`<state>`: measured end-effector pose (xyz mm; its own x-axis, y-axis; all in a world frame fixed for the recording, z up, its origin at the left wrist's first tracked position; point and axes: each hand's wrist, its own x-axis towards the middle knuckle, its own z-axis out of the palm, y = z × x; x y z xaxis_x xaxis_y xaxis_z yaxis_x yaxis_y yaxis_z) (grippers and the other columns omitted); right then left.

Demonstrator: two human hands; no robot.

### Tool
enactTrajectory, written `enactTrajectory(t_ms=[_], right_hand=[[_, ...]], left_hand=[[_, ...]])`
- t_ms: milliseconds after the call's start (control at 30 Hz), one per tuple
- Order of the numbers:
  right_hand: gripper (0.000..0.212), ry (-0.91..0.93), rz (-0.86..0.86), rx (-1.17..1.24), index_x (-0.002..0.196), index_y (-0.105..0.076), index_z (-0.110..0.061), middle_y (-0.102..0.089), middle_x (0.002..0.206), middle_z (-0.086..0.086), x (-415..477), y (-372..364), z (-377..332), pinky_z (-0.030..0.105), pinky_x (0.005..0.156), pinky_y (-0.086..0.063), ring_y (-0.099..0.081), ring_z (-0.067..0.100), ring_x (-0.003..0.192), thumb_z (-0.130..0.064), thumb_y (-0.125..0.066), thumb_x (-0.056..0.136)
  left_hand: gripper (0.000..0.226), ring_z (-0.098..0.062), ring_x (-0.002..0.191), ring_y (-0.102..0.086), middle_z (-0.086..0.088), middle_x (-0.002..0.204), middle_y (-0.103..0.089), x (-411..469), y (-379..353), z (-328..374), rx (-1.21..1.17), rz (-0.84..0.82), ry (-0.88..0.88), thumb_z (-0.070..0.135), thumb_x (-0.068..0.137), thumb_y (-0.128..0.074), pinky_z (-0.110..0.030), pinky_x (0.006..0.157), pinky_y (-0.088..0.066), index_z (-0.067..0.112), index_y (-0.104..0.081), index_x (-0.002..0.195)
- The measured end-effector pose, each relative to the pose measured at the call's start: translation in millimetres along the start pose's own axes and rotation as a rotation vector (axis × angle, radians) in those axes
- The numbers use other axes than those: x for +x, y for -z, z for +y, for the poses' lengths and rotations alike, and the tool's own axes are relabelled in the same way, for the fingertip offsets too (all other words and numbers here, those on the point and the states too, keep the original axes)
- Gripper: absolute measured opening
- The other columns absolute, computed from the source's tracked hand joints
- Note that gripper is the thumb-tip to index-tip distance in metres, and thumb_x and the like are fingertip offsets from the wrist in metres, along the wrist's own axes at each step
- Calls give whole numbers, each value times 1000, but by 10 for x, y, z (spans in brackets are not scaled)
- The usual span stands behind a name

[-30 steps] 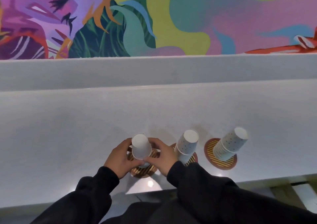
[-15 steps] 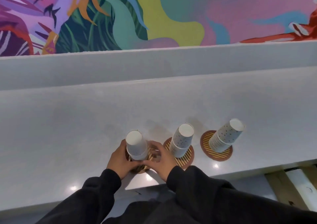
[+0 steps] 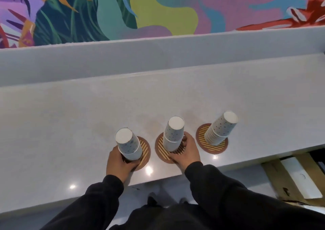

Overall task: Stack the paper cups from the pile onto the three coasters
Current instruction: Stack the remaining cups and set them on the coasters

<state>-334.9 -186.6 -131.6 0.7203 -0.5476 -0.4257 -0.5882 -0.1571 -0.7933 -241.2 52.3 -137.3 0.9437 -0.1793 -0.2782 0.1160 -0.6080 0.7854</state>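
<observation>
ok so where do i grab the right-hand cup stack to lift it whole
Wrap the wide band of nested rims at the bottom of the right-hand stack, coming from the free right side. The cups stand upside down and taper upward, so a grip on the top would likely lift off only the upper cup.

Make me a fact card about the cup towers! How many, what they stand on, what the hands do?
Count: three towers of upside-down cups
Tower 1: left stack on left coaster, left hand grips its base
Tower 2: middle stack on middle coaster, right hand holds its base
Tower 3: right stack on right coaster, untouched
Surface: white counter
</observation>
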Motion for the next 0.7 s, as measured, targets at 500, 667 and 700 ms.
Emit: enactTrajectory(t_ms=[500,667,700], right_hand=[[85,170,49,-230,139,-45,-35,-53,138,-10,168,-16,33,38,113,-47,-55,16,129,-46,-92,69],[81,159,60,-205,135,-46,-36,-57,134,-10,183,-32,37,40,111,-50,-59,17,127,-47,-92,69],[80,155,58,-195,134,-46,-36,-57,134,-10,192,-25,51,40,110,-51,-59,18,127,-46,-92,69]], left_hand=[[82,-35,123,-61,-11,131,-67,-112,-63,163,-11,98,109,14,57,-100,-42,102,-48,10,-59,129],[83,-35,122,-62,-10,131,-68,-94,-69,136,26,105,116,22,57,-100,-44,103,-50,12,-60,130],[82,-34,122,-62,-9,131,-68,-93,-70,132,22,107,116,22,58,-99,-44,103,-50,13,-60,130]])
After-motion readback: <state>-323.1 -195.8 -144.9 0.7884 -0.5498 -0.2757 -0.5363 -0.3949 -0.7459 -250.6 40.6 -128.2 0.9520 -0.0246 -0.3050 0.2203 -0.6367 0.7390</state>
